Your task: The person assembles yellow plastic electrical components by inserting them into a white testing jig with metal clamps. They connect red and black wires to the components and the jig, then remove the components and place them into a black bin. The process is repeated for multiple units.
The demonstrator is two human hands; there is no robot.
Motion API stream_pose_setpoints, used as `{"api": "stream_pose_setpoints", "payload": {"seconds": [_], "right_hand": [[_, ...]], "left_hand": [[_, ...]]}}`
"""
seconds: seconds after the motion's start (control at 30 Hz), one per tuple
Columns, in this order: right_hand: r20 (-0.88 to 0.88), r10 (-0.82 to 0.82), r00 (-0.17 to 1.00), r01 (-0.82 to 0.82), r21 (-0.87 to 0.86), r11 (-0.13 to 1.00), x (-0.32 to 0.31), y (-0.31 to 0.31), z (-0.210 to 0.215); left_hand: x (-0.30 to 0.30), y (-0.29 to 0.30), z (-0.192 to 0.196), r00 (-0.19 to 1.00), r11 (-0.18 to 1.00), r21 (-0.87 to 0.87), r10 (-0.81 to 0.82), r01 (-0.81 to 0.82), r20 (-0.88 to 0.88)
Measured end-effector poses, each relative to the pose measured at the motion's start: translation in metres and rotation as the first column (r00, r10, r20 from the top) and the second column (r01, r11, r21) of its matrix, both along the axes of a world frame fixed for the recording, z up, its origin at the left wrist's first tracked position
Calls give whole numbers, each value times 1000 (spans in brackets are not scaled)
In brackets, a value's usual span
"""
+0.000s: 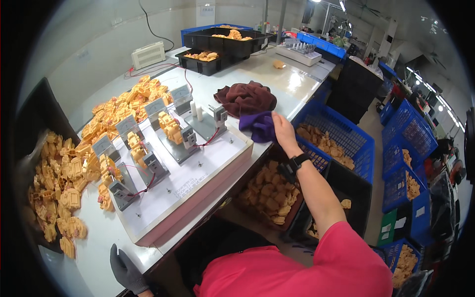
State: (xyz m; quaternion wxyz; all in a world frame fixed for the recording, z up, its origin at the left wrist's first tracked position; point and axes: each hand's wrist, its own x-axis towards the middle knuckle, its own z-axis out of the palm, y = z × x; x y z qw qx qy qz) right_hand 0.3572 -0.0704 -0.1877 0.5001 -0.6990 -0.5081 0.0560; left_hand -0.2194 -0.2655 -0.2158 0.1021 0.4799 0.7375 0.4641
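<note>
My right hand [284,130], bare with a dark band at the wrist, grips a purple cloth [258,125] at the table's right edge. A crumpled dark brown cloth [246,98] lies just beyond it. My left hand [127,271], in a grey glove, rests at the near table edge with its fingers stretched out and nothing in it. Between the hands stands a white-topped test fixture [185,180] with several dial meters [155,107] and metal clamps. Three of its stations carry yellow plastic parts [170,127]; the station nearest my right hand has two white posts [196,110] showing.
Yellow parts are heaped behind the fixture [126,101] and in a dark bin [54,178] at left. Black trays [203,63] and a beige power box [148,55] stand farther back. Blue crates [356,143] and a black bin [346,193] sit right of the table.
</note>
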Motion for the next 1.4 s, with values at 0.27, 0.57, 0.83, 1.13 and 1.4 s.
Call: {"api": "stream_pose_setpoints", "payload": {"seconds": [0.27,0.57,0.83,1.13,1.4], "right_hand": [[-822,494,282,-284,421,862,-21,-55,28],[-315,206,927,-90,344,935,-14,-54,83],[111,272,956,-266,-65,962,4,13,80],[222,514,828,-505,-103,857,-112,-51,81],[368,707,604,-693,-194,694,-181,-32,64]], "left_hand": [[-5,2,-11,1000,997,66,-28,28,-2],[-7,7,-15,969,989,149,17,20,-245],[12,-2,4,972,988,129,108,-82,-210],[16,-1,7,989,994,11,111,-110,-94],[8,-6,8,990,982,-150,97,-112,-98]]}}
